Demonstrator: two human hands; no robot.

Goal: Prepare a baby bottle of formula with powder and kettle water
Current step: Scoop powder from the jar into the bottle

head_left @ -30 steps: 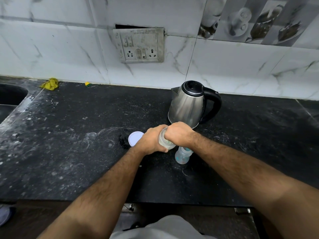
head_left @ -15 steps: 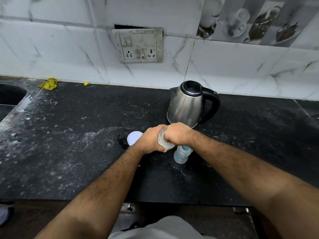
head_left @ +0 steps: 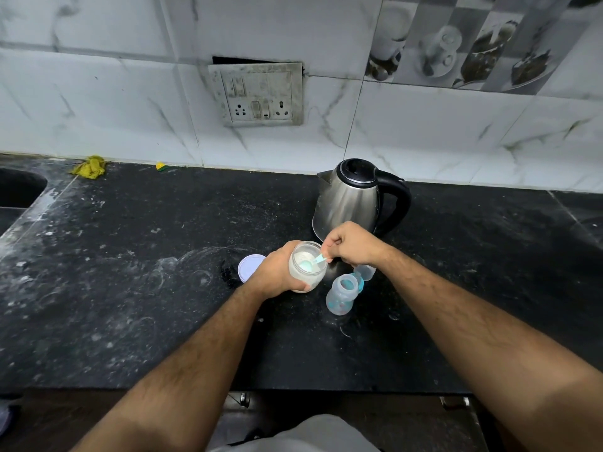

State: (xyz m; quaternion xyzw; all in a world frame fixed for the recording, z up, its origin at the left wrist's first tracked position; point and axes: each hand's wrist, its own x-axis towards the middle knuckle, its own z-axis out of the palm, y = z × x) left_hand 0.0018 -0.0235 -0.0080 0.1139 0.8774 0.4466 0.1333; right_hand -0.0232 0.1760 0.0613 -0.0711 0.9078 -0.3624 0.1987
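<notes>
At the far left a dark sink (head_left: 16,190) is cut into the black desk (head_left: 130,305), with a crumpled yellow cloth (head_left: 88,167) near the wall behind it. Further along, a round white lid (head_left: 248,267) lies flat on the desk, just beside the left hand (head_left: 277,272). That hand's grip is wrapped closed around an open jar of white powder (head_left: 305,270), tilted a little toward the right. The right hand (head_left: 350,244) pinches the handle of a small blue scoop (head_left: 313,262), whose bowl sits inside the jar's mouth. Just right of the jar stands the open baby bottle (head_left: 341,295), upright and uncapped, with its clear cap (head_left: 367,272) behind it. The steel kettle (head_left: 352,197) stands beyond the hands, lid shut, handle to the right.
</notes>
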